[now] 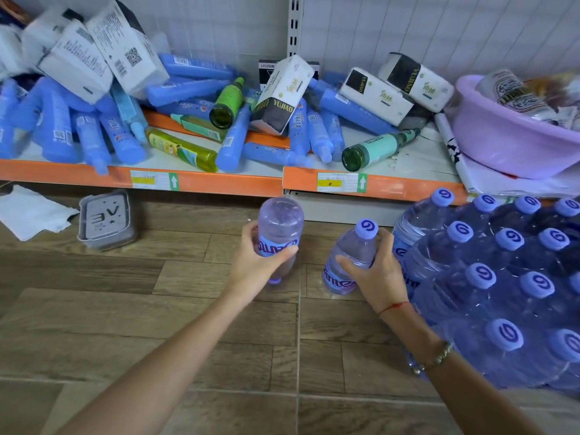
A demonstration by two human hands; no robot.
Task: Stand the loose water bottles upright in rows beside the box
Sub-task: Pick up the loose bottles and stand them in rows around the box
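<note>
My left hand (260, 262) grips a clear water bottle (280, 224) upside down, its blue cap toward the floor and its base up. My right hand (373, 274) holds a second water bottle (354, 249) by its shoulder, cap up and leaning slightly, its base on or just above the wooden floor. To the right, several water bottles (502, 277) with blue swirl caps stand upright in close rows. No box shows beside them.
A low orange-edged shelf (204, 180) behind carries tumbled blue tubes, green glass bottles and tissue packs. A purple basin (508, 136) sits at its right end. On the wooden floor (157, 309), a grey lidded container (105, 219) and white paper (28, 215) lie at the left.
</note>
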